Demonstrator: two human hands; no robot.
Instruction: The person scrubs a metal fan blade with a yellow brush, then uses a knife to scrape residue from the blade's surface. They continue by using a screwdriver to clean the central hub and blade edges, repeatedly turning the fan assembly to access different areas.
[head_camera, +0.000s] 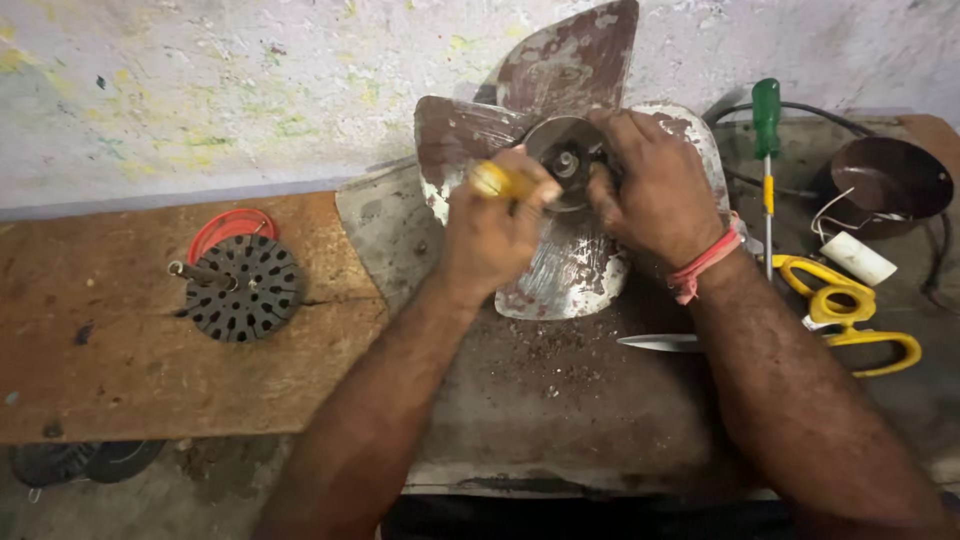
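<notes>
gripping yellow tool handle (497, 181) in closed left hand (492, 232); right hand (650, 190) fingers curled on fan blade hub (562, 160), scissors (845, 305) near.

Two hands work at one fan: the left hand (497, 232) is closed around one yellow handle (497, 181), the right hand (650, 190) grips the hub (565, 160). The fan (560, 140) shows four blades around that grip.

Right of the grip lie one green screwdriver (767, 140), one pair of yellow scissors (840, 305), one white capacitor (857, 258), one brown bowl-shaped cover (890, 180) and one black cable (800, 108). Left of the grip sit one black slotted motor core (245, 288) and one red ring (228, 226), both on one wooden board (120, 350).
</notes>
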